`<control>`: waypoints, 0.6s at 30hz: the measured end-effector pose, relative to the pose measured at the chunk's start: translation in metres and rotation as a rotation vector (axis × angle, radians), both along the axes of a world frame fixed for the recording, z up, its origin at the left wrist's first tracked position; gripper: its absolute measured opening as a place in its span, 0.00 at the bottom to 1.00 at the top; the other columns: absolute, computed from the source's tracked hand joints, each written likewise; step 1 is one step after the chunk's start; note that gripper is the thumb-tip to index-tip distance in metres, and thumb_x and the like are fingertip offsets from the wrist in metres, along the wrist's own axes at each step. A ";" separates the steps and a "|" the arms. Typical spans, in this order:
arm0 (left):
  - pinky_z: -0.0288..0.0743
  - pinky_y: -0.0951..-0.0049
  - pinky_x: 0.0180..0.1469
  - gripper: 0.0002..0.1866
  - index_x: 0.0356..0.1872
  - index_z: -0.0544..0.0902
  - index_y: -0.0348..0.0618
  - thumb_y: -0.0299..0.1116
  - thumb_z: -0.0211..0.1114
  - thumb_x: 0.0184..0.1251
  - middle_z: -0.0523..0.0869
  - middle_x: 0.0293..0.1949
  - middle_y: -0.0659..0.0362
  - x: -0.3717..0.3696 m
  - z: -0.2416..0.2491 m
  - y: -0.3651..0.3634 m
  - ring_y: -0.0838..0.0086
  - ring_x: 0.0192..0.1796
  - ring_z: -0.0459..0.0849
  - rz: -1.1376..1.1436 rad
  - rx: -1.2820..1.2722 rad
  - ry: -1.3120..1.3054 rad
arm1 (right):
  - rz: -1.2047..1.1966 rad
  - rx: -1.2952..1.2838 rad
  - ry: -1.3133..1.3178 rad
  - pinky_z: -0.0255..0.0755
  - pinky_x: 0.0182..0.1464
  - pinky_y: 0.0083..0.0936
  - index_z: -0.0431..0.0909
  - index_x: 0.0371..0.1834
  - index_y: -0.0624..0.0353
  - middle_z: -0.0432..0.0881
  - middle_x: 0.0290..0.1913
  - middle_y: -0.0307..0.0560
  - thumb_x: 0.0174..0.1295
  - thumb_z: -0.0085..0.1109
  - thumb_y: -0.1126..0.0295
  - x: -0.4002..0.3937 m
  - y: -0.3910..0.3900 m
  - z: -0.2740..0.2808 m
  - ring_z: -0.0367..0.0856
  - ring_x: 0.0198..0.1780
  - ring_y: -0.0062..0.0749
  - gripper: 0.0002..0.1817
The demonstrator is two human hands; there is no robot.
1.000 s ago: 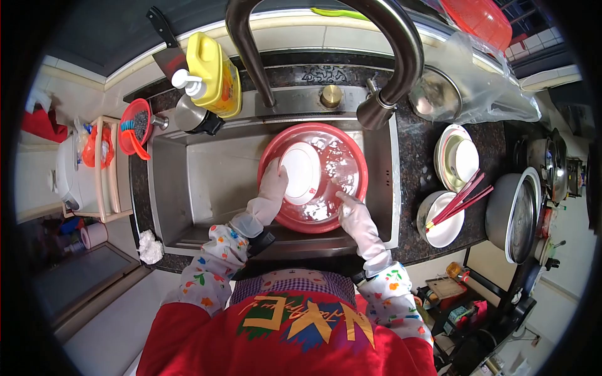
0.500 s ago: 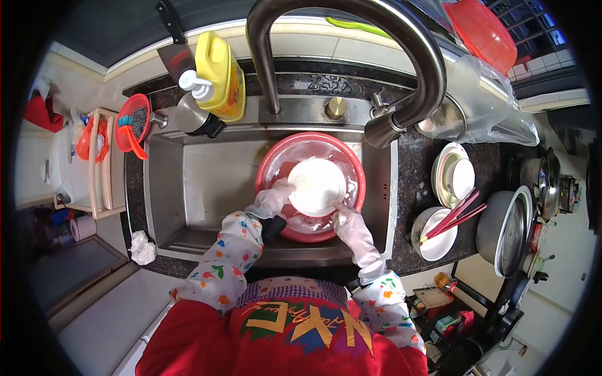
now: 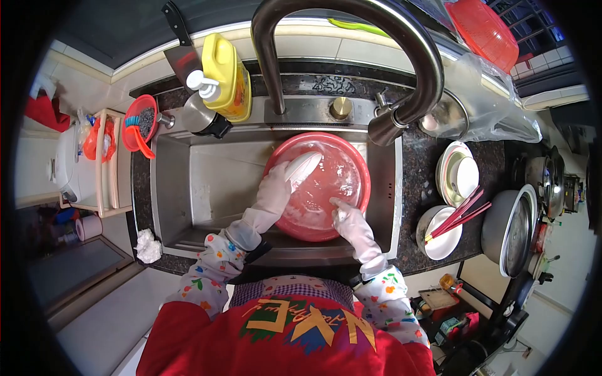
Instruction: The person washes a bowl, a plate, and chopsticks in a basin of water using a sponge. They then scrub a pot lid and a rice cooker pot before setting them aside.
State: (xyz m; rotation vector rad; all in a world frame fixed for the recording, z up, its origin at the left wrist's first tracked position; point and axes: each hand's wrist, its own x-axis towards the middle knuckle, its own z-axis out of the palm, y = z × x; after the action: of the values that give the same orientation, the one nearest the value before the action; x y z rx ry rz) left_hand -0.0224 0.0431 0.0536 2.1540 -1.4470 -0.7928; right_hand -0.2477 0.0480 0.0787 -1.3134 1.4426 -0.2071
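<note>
A white plate [image 3: 304, 168] is tilted nearly on edge over the left part of a red basin [image 3: 362, 168]. My left hand [image 3: 276, 188], in a pale glove, grips the plate from its left side. The basin stands in the steel sink [image 3: 213, 178] and contains sudsy water. Over the basin's right front part, my gloved right hand [image 3: 346, 218] is apart from the plate, its fingers partly extended and nothing visible in them.
Stacked bowls [image 3: 456, 175] and a bowl with red chopsticks [image 3: 439, 235] stand on the right counter, near a large pot [image 3: 508, 232]. The faucet [image 3: 385, 128] arches over the sink's back. Behind it stand a yellow soap bottle [image 3: 226, 78] and a knife [image 3: 182, 47].
The plate has gone from lying face-up between both hands to tilted on edge in my left hand. My right hand has let go of its rim. The view has shifted slightly.
</note>
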 end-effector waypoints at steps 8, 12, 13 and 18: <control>0.75 0.58 0.52 0.18 0.55 0.74 0.42 0.33 0.56 0.64 0.81 0.49 0.45 -0.001 -0.051 -0.003 0.53 0.49 0.81 0.137 0.017 0.108 | -0.047 -0.064 -0.016 0.73 0.45 0.21 0.78 0.54 0.56 0.84 0.40 0.48 0.64 0.51 0.76 -0.011 0.007 -0.019 0.79 0.39 0.26 0.16; 0.76 0.68 0.49 0.15 0.51 0.78 0.40 0.36 0.58 0.67 0.86 0.42 0.53 0.015 -0.119 0.004 0.66 0.44 0.84 0.187 0.068 0.533 | -0.051 -0.129 -0.022 0.73 0.41 0.18 0.78 0.53 0.58 0.82 0.37 0.44 0.64 0.52 0.76 -0.009 0.005 -0.017 0.78 0.36 0.23 0.14; 0.75 0.71 0.48 0.16 0.51 0.80 0.39 0.37 0.58 0.68 0.85 0.42 0.56 0.012 -0.114 0.009 0.71 0.43 0.83 0.237 0.086 0.695 | -0.038 -0.223 -0.070 0.74 0.36 0.18 0.77 0.54 0.59 0.81 0.33 0.42 0.64 0.52 0.76 -0.011 0.005 -0.025 0.78 0.33 0.22 0.15; 0.74 0.74 0.49 0.19 0.53 0.79 0.38 0.42 0.57 0.71 0.84 0.44 0.60 0.002 -0.096 0.020 0.76 0.45 0.81 0.291 0.193 0.981 | -0.286 0.212 -0.444 0.63 0.18 0.15 0.70 0.60 0.61 0.74 0.25 0.37 0.67 0.51 0.75 -0.002 -0.010 -0.007 0.70 0.22 0.16 0.18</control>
State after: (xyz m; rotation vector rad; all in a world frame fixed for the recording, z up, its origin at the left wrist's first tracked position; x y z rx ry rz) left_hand -0.0204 0.0631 -0.0420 1.5993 -0.5532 -1.5954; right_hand -0.2499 0.0384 0.0718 -0.8204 1.2244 -0.4888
